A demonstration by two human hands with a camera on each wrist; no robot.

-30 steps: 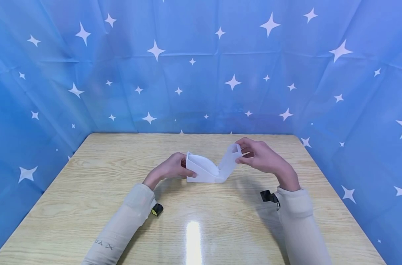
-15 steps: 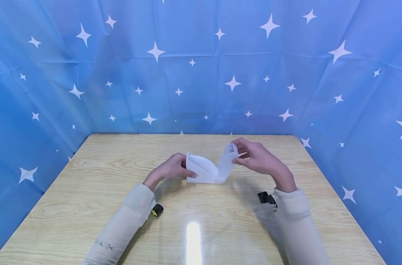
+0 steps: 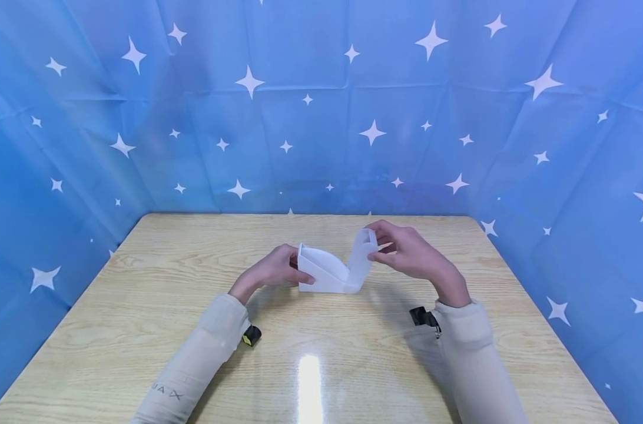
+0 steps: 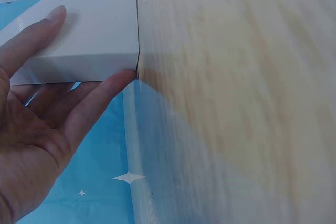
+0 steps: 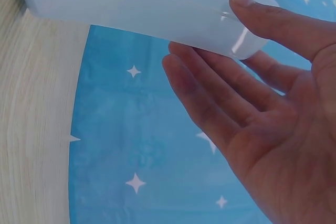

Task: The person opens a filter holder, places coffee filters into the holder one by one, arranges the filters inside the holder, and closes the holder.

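Observation:
A white plastic box (image 3: 321,279) with a sloping side stands on the wooden table. Its hinged translucent lid (image 3: 359,263) is tilted up at the right end, and the box's top is uncovered. My left hand (image 3: 277,267) grips the box at its left end; in the left wrist view the thumb lies on the broad white side and fingers go under the end face. My right hand (image 3: 413,252) holds the raised end of the lid, thumb on the near side and fingers behind, as the right wrist view also shows. What the box holds inside is hidden.
The wooden table (image 3: 141,330) spreads around both arms, with a bright light reflection near the front. A blue curtain (image 3: 321,118) with white stars hangs behind and at both sides. Black wrist devices (image 3: 251,335) hang under the sleeves.
My right hand has moved a little to the left, swinging the lid more upright toward the box. The left hand and the box have stayed in place.

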